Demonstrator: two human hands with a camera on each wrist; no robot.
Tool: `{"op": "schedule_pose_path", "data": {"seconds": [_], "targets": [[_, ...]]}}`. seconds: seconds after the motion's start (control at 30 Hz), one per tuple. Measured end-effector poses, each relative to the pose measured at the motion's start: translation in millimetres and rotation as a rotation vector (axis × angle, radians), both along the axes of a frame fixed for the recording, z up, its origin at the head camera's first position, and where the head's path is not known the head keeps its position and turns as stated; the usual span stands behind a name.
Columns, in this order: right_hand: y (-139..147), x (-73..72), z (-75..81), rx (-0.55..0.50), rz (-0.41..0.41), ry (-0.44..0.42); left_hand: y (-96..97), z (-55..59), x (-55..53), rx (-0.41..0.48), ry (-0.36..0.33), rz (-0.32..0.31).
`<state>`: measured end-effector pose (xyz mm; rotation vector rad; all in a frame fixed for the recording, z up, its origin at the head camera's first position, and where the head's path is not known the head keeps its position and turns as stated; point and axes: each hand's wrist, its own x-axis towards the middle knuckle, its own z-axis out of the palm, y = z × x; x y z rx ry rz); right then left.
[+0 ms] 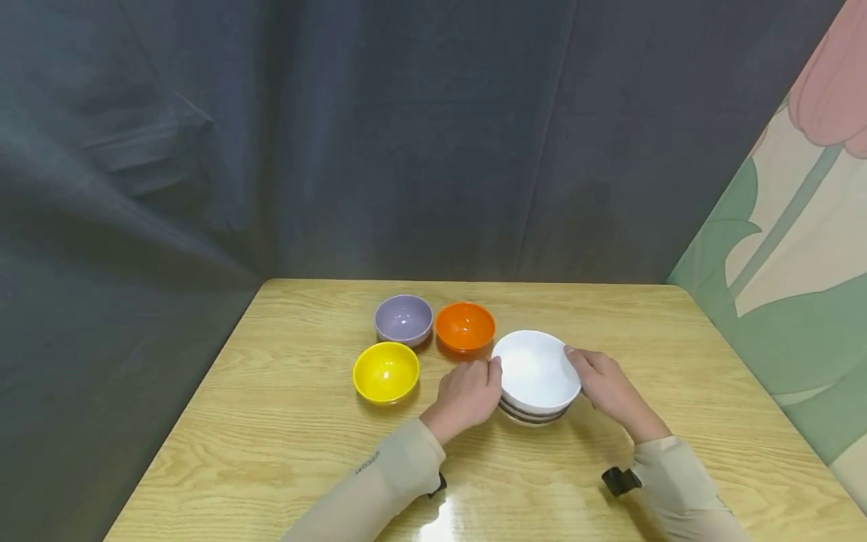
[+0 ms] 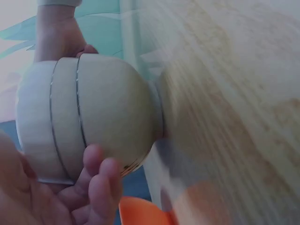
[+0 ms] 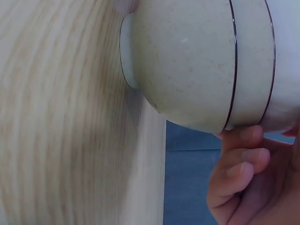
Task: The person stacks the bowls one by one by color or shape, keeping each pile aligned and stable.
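Note:
A white bowl sits nested on top of cream bowls with thin dark rims, making one upright stack. From the left, my left hand grips the stack, thumb at the white rim and fingers bent against the side below. Opposite it, my right hand holds the right side, its thumb over the white rim and curled fingers under the upper bowls. In the right wrist view the lowest bowl's foot is right at the tabletop. The white bowl's inside shows nothing in it.
Left of the stack stand an orange bowl, a purple bowl and a yellow bowl, grouped close together. The wooden table ends at a dark curtain behind, with a flower-patterned wall on the right.

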<state>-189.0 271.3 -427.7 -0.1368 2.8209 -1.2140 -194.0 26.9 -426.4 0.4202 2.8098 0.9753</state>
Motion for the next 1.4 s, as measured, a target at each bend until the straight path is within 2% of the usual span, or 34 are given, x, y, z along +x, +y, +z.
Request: {"op": "schedule_pose_path", "data": {"seconds": [0.17,0.27,0.37,0.47,0.57,0.6,0.67,0.73,0.8,0.97,1.07,1.23,1.4], "targets": [[-3,2.9,6.5,0.07,0.003,0.045,-14.8,8.9,-3.8,0.075,-0.116,-0.053],[-9,7.5,13.3,0.145,-0.039,0.116,-33.0,18.2,-6.9,0.131,-0.14,-0.076],[-18,15.6,20.6,0.222,-0.093,0.261,-55.9,31.0,-12.9,0.158,-0.094,-0.077],[-33,27.4,28.7,0.28,-0.098,0.467,-80.9,46.0,-22.7,0.149,0.015,-0.036],[-55,40.0,34.9,0.281,-0.016,0.658,-104.8,60.9,-34.0,0.116,0.115,0.062],[-64,43.8,35.9,0.268,0.031,0.697,-112.7,64.4,-37.8,0.099,0.137,0.098],[-82,50.3,36.3,0.216,0.137,0.724,-127.9,67.6,-46.3,0.067,0.16,0.17],[-100,54.8,34.9,0.167,0.242,0.688,-142.4,65.5,-55.2,0.038,0.145,0.231],[-115,57.6,32.6,0.138,0.325,0.611,-155.6,58.2,-64.8,0.015,0.108,0.272],[-139,55.1,25.8,0.135,0.429,0.439,-175.8,29.9,-85.8,-0.003,-0.005,0.305],[-150,47.1,19.6,0.11,0.448,0.353,-181.5,13.0,-92.4,0.066,-0.1,0.294],[-163,32.0,5.3,0.052,0.427,0.22,-182.0,-9.3,-99.0,0.247,-0.267,0.287],[-170,21.9,-6.3,0.023,0.383,0.164,-176.5,-17.5,-103.4,0.258,-0.318,0.287]]}}
